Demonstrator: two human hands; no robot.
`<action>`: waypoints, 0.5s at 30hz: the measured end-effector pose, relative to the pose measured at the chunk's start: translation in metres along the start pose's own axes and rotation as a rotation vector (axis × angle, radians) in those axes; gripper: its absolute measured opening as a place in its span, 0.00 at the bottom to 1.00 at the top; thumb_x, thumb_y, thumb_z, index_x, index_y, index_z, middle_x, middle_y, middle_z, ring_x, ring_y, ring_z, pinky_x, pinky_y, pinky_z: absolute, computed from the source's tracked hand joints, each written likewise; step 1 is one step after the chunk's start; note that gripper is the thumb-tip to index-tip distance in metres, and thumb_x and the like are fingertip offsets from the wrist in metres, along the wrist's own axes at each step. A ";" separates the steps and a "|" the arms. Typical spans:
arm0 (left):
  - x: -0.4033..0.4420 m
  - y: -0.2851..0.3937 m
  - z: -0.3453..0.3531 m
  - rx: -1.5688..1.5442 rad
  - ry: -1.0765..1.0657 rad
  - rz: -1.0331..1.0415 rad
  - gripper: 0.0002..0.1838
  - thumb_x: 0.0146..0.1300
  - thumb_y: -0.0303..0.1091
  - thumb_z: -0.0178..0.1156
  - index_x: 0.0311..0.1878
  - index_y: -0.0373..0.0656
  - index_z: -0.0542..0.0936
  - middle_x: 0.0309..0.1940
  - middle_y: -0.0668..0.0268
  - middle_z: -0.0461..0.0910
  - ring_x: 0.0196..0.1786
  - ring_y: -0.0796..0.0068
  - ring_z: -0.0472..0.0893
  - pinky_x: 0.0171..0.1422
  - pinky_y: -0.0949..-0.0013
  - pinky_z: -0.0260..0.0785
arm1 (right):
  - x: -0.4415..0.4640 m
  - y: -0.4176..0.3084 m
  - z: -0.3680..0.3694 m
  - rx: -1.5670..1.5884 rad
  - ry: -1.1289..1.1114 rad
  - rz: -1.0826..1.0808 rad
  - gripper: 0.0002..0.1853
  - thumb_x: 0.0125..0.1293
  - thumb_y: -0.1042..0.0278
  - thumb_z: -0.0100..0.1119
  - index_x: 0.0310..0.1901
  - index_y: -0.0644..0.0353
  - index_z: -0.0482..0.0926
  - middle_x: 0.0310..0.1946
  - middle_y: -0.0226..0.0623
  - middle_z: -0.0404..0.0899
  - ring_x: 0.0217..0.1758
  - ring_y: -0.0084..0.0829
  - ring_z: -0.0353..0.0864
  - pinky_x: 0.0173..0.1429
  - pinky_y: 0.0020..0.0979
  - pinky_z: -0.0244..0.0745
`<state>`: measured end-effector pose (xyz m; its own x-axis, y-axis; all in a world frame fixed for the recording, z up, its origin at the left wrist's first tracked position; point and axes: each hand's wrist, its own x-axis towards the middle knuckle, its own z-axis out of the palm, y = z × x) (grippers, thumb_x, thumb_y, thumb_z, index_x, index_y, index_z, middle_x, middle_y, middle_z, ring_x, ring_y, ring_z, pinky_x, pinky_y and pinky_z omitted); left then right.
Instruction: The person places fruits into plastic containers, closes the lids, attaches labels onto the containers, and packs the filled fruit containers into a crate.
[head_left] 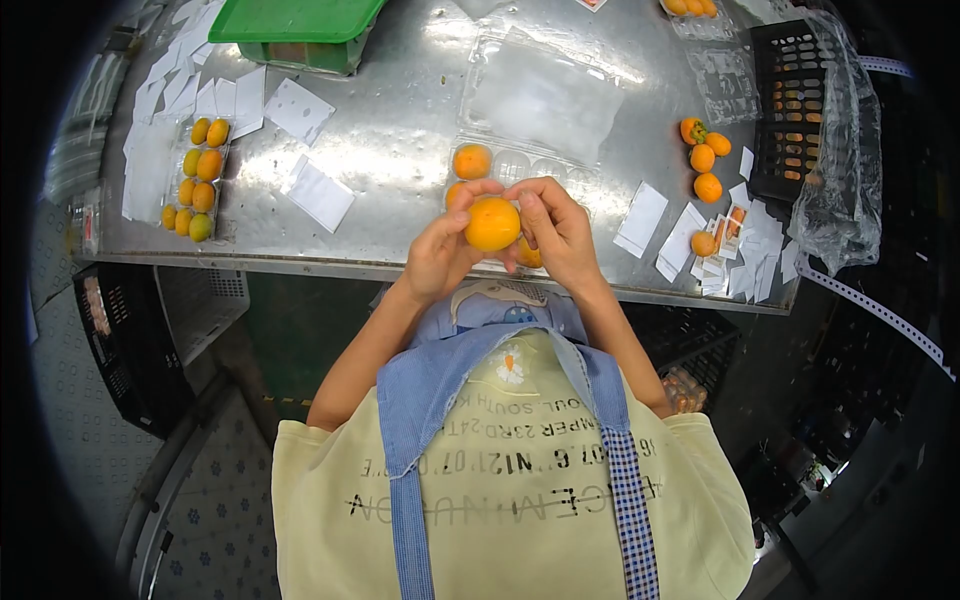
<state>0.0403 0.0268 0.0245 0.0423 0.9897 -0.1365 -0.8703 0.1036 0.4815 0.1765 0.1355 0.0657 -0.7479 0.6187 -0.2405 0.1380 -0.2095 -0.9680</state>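
An orange persimmon [493, 224] is held up between my hands, above the near edge of the metal table. My left hand [440, 245] curls its fingers around the fruit's left side. My right hand [557, 228] has thumb and fingers closed at its right edge; whether they pinch something small there I cannot make out. Beneath the hands lies an open clear plastic clamshell tray [512, 163], its lid folded back. A persimmon [472, 161] sits in its far left cup, and others in the tray are partly hidden by my hands.
A filled fruit tray [197, 178] and white paper slips [180, 95] lie left. Behind stands a green-lidded box [295, 28]. To the right are loose persimmons [703, 157], more slips [640, 218], and a black crate [785, 110] with plastic film [850, 150].
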 end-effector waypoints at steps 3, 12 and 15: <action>0.001 -0.002 0.003 0.241 0.104 0.123 0.30 0.63 0.37 0.51 0.67 0.44 0.55 0.55 0.57 0.68 0.54 0.64 0.73 0.53 0.59 0.72 | -0.001 0.003 -0.001 -0.169 0.081 -0.029 0.11 0.72 0.67 0.47 0.48 0.64 0.74 0.30 0.32 0.76 0.28 0.19 0.74 0.34 0.22 0.71; 0.005 -0.005 0.012 0.852 0.358 0.359 0.42 0.48 0.17 0.68 0.66 0.44 0.59 0.56 0.63 0.67 0.61 0.71 0.68 0.60 0.67 0.69 | -0.001 0.018 -0.015 -0.138 0.097 0.007 0.17 0.69 0.64 0.55 0.56 0.61 0.73 0.46 0.35 0.78 0.41 0.20 0.77 0.44 0.22 0.71; 0.005 -0.006 0.012 0.927 0.373 0.377 0.41 0.48 0.19 0.69 0.65 0.43 0.62 0.56 0.63 0.66 0.61 0.71 0.69 0.60 0.67 0.69 | -0.001 0.014 -0.009 -0.121 0.072 0.027 0.24 0.60 0.62 0.65 0.55 0.63 0.73 0.45 0.38 0.80 0.45 0.28 0.79 0.46 0.27 0.75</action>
<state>0.0521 0.0324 0.0316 -0.4416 0.8970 -0.0221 -0.0761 -0.0129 0.9970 0.1851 0.1384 0.0514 -0.6946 0.6679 -0.2673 0.2382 -0.1371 -0.9615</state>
